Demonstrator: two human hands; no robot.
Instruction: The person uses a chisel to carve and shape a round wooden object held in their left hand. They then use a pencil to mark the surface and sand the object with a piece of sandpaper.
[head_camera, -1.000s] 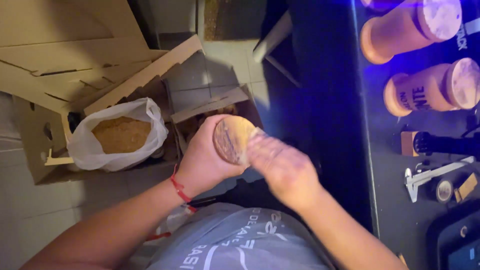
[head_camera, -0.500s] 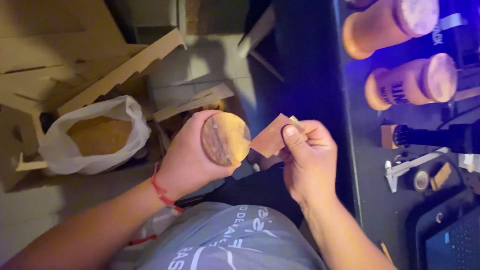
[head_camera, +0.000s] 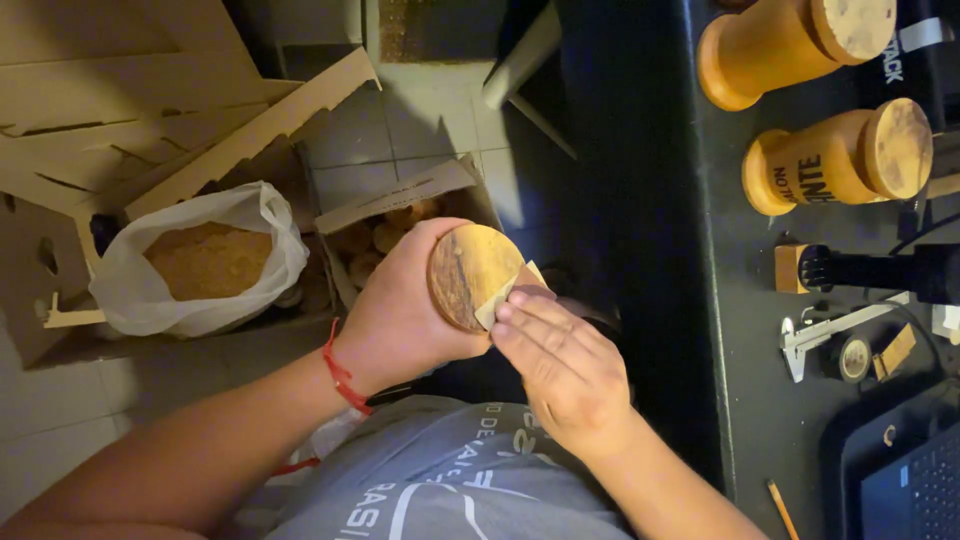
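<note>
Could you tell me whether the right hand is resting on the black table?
No, the right hand presses a small sandpaper piece against the round wooden piece.

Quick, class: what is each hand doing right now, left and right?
Left hand: closed around the round wooden piece, end face up.
Right hand: fingers flat, pressing a small sheet of sandpaper against that face.

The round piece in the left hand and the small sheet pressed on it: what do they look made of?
The round piece looks like bare, unvarnished wood: brown streaky grain on a matt end face. The small sheet under the right hand looks like thin tan paper with a pale, creased edge, possibly sandpaper, though no grit shows. The left hand grips the piece from behind.
</note>
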